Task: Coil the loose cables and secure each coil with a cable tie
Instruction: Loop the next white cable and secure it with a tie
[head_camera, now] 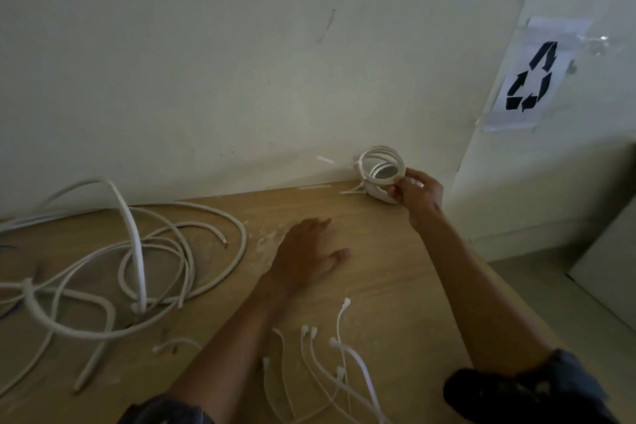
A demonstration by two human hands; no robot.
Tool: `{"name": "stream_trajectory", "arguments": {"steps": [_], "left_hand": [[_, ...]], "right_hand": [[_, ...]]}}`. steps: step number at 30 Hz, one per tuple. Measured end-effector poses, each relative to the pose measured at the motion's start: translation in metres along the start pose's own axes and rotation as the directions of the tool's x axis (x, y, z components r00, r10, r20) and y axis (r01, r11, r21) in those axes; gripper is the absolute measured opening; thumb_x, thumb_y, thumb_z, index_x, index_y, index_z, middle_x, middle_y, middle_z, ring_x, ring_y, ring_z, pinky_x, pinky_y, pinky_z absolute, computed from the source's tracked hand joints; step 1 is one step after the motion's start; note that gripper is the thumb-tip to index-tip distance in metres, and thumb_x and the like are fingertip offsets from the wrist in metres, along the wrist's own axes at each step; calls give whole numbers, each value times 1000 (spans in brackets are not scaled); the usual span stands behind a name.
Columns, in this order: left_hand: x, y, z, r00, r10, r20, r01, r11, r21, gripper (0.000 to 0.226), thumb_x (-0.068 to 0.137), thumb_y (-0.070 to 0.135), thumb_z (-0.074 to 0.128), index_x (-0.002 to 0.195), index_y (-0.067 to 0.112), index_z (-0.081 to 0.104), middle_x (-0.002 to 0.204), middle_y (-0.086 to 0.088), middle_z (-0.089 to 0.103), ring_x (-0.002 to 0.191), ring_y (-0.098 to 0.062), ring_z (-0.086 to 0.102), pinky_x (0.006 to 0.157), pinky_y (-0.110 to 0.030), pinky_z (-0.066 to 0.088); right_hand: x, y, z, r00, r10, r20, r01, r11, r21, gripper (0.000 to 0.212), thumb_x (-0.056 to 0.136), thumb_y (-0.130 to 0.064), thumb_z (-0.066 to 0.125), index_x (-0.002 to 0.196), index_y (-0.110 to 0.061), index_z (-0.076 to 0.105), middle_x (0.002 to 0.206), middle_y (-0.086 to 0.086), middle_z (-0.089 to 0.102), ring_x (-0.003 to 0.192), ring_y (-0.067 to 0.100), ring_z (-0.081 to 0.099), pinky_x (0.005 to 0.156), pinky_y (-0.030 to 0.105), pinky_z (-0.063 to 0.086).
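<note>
A small white cable coil [380,170] stands on edge at the back of the wooden table [385,272], against the wall, with a white tie tail sticking out at its left. My right hand [418,191] grips the coil's right side with fingers curled round it. My left hand [304,253] rests flat on the tabletop in the middle, fingers spread, holding nothing. A tangle of loose white cables [137,268] sprawls over the left part of the table. Several white cable ties [330,365] lie near the front edge between my forearms.
The pale wall [241,79] rises right behind the table. A taped sheet with a black recycling symbol [531,79] hangs on the wall section at the right. The table's right edge drops to the floor [537,289]. A short white cable piece [175,344] lies front left.
</note>
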State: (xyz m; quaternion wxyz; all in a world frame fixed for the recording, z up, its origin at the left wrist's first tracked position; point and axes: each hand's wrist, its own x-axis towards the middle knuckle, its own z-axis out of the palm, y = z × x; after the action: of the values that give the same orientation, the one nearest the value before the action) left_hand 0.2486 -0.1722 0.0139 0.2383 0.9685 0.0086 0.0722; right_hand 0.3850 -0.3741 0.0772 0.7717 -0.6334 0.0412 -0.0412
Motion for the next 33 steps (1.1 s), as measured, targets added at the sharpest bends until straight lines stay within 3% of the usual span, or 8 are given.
{"name": "stream_trajectory", "arguments": {"steps": [5, 9, 12, 19, 22, 25, 31, 33], "left_hand": [[4, -10, 4, 995, 42, 94, -50, 996, 80, 89, 85, 83, 45, 157, 33, 33, 168, 6, 17, 155, -15, 10, 124, -35, 8], [12, -13, -8, 966, 34, 254, -45, 998, 36, 81, 93, 74, 43, 160, 33, 25, 170, 6, 7, 156, -13, 0, 124, -35, 1], [12, -11, -13, 960, 42, 276, -61, 996, 64, 78, 96, 67, 47, 161, 31, 22, 171, 2, 4, 157, -16, -2, 124, -35, 1], [-2, 3, -32, 954, 0, 301, -22, 997, 72, 70, 99, 54, 55, 159, 26, 31, 169, 1, 15, 156, -16, 10, 119, -25, 11], [-24, -5, -46, 967, -17, 254, 24, 999, -25, 59, 95, 45, 66, 148, 23, 51, 161, 0, 38, 148, -18, 34, 111, -23, 27], [-60, -19, -66, 982, 60, 181, -48, 997, -67, 38, 93, 35, 68, 128, 19, 67, 131, -10, 67, 119, -27, 63, 85, -26, 43], [-123, -50, -128, 983, 141, -116, -113, 968, 223, 17, 93, 31, 66, 98, 17, 75, 101, -9, 74, 93, -31, 70, 73, -37, 53], [-142, -60, -143, 885, 314, -344, -195, 921, 338, 14, 91, 24, 66, 82, 15, 72, 86, -6, 70, 81, -29, 68, 66, -36, 51]], "right_hand": [[50, 5, 0, 985, -16, -172, -56, 912, -406, 31, 82, -11, 75, 112, -5, 75, 95, 19, 75, 86, 31, 73, 87, 45, 60], [35, 12, 10, 969, -226, -105, 95, 724, -683, 35, 88, -12, 69, 123, -9, 70, 121, 20, 65, 121, 37, 54, 100, 38, 44], [16, 16, 15, 932, -351, -89, 137, 569, -811, 39, 93, -22, 66, 131, -17, 64, 135, 13, 52, 125, 34, 45, 100, 42, 37], [-53, 47, 45, 898, -412, 155, 391, 582, -714, 26, 84, -26, 60, 102, -15, 77, 107, 10, 72, 107, 32, 62, 95, 36, 45], [-90, 52, 72, 855, -339, 392, 518, 588, -621, 10, 89, -15, 70, 92, -11, 78, 93, 6, 76, 79, 18, 63, 75, 26, 45], [-128, 52, 105, 787, -239, 569, 578, 607, -545, 13, 92, -20, 70, 92, -11, 79, 91, 4, 76, 79, 15, 65, 72, 25, 45], [-196, 42, 157, 699, -83, 711, 499, 768, -400, 36, 100, -21, 56, 67, -18, 68, 58, -9, 62, 56, 2, 56, 62, 26, 46], [-217, 36, 171, 668, -52, 742, 426, 844, -325, 42, 106, -27, 48, 68, -18, 66, 64, -2, 63, 63, 9, 58, 66, 32, 48]]}}
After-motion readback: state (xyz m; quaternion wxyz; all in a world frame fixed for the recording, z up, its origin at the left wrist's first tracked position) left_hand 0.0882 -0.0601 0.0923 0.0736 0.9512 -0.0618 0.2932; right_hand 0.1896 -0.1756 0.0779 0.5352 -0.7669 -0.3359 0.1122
